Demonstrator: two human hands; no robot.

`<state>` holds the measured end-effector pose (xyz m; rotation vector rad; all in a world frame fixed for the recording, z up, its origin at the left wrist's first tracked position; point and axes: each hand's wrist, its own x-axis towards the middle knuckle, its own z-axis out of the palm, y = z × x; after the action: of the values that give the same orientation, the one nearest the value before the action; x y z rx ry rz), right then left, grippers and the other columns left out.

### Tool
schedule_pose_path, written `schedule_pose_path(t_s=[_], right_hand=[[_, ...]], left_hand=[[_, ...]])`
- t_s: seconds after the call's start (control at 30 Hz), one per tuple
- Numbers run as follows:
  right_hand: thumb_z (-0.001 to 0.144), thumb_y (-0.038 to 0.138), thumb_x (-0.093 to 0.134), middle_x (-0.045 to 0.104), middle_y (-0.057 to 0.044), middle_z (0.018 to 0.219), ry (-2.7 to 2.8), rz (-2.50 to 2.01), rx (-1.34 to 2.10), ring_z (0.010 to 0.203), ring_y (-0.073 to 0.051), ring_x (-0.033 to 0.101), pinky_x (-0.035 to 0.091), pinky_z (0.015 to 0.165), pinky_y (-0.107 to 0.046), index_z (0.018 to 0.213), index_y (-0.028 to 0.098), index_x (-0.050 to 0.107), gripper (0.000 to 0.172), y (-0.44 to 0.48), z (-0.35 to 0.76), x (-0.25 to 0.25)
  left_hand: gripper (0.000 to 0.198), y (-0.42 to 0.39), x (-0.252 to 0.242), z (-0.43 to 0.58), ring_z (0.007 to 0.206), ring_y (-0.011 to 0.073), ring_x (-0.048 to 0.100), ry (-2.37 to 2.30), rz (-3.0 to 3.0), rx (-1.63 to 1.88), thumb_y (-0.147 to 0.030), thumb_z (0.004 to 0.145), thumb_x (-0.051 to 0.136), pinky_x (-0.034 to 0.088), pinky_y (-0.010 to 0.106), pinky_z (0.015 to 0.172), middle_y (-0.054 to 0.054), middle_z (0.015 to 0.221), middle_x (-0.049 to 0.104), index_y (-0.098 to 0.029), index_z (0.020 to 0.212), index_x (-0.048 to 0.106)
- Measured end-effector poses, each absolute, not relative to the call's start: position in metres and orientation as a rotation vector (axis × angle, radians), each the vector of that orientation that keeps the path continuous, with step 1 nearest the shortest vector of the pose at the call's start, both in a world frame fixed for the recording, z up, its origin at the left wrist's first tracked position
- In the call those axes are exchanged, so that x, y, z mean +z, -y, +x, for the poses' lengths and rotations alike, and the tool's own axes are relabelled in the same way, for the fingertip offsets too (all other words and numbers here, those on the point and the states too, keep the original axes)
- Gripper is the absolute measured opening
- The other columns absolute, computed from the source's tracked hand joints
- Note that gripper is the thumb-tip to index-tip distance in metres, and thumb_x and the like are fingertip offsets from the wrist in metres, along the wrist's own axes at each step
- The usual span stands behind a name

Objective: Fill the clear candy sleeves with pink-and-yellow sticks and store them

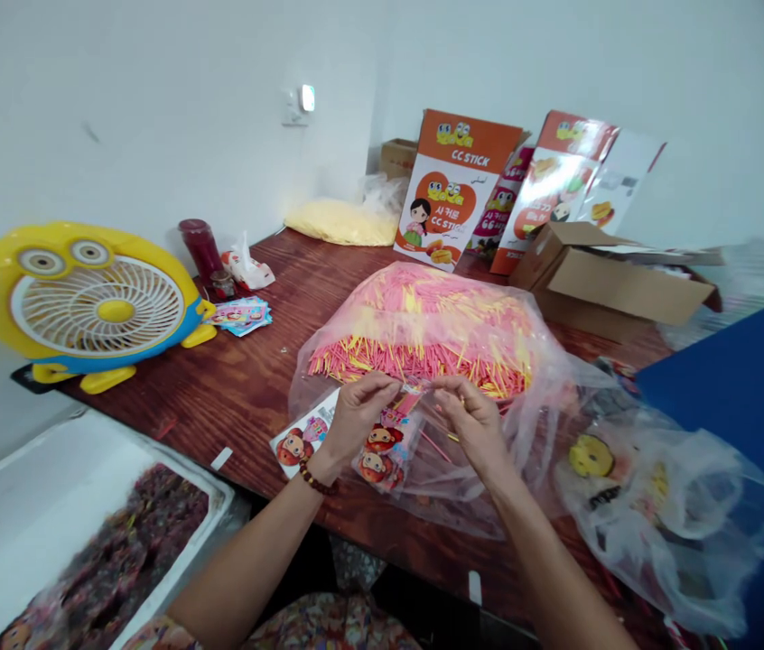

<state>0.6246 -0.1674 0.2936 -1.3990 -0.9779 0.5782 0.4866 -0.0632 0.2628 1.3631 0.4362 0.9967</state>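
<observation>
Both of my hands meet above the near edge of a large clear bag [415, 307] heaped with thin pink and yellow sticks. My left hand [355, 417], with a beaded bracelet on its wrist, is closed in a pinch at one side of a small clear plastic packet [415, 386]. At the packet's other side, my right hand [469, 417] pinches with thumb and finger. Pink shows at the packet, but its contents are hard to make out. Just below lie printed packets with a red-haired cartoon figure [382, 456], beside a similar printed card [297, 444] partly behind my left hand.
A yellow fan [111, 307] stands at the left, near a dark red jar [199, 248] and tissues [245, 266]. Printed cartons [453, 190] and an open cardboard box [616, 280] stand behind. A plastic bag [666, 515] lies right; a white bin [219, 501] sits lower left.
</observation>
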Motion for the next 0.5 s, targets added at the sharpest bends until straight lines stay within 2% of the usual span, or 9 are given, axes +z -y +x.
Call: schedule_pose_path(t_s=[0.1,0.2,0.3,0.4,0.5], right_hand=[[0.085,0.036,0.065,0.064,0.002,0.07,1.078,-1.46,0.495,0.063,-0.013,0.055,0.043,0.06,-0.024,0.079,0.023,0.07,0.015,0.171,0.621,0.293],[0.085,0.034,0.065,0.068,0.001,0.071,1.19,-1.521,0.481,0.066,-0.014,0.058,0.043,0.062,-0.025,0.078,0.022,0.072,0.015,0.173,0.623,0.294],[0.084,0.032,0.065,0.066,0.002,0.065,1.226,-1.545,0.439,0.06,-0.014,0.056,0.041,0.058,-0.024,0.074,0.022,0.073,0.016,0.172,0.627,0.297],[0.083,0.031,0.066,0.066,0.003,0.064,1.363,-1.513,0.555,0.059,-0.013,0.055,0.04,0.057,-0.023,0.074,0.022,0.074,0.015,0.168,0.631,0.3],[0.08,0.033,0.067,0.062,0.003,0.058,1.211,-1.527,0.53,0.055,-0.012,0.051,0.037,0.053,-0.023,0.068,0.021,0.072,0.017,0.164,0.636,0.298]], left_hand=[[0.015,0.068,0.258,0.49,0.079,0.0146,0.061,-0.451,1.322,0.983,-0.032,0.083,0.068,0.048,0.026,0.076,0.002,0.084,0.071,-0.019,0.082,0.075],[0.014,0.073,0.252,0.492,0.083,0.0154,0.062,-0.483,1.297,0.997,-0.031,0.083,0.067,0.048,0.027,0.08,0.003,0.088,0.072,-0.019,0.084,0.076],[0.015,0.075,0.246,0.494,0.086,0.0159,0.062,-0.509,1.286,1.034,-0.031,0.084,0.067,0.048,0.028,0.082,0.003,0.089,0.072,-0.02,0.083,0.077],[0.014,0.077,0.242,0.497,0.086,0.0158,0.062,-0.522,1.282,1.041,-0.03,0.083,0.068,0.048,0.029,0.084,0.003,0.09,0.072,-0.02,0.083,0.078],[0.014,0.076,0.239,0.497,0.085,0.0153,0.063,-0.546,1.188,1.019,-0.031,0.08,0.071,0.049,0.028,0.082,0.003,0.089,0.073,-0.02,0.086,0.078]])
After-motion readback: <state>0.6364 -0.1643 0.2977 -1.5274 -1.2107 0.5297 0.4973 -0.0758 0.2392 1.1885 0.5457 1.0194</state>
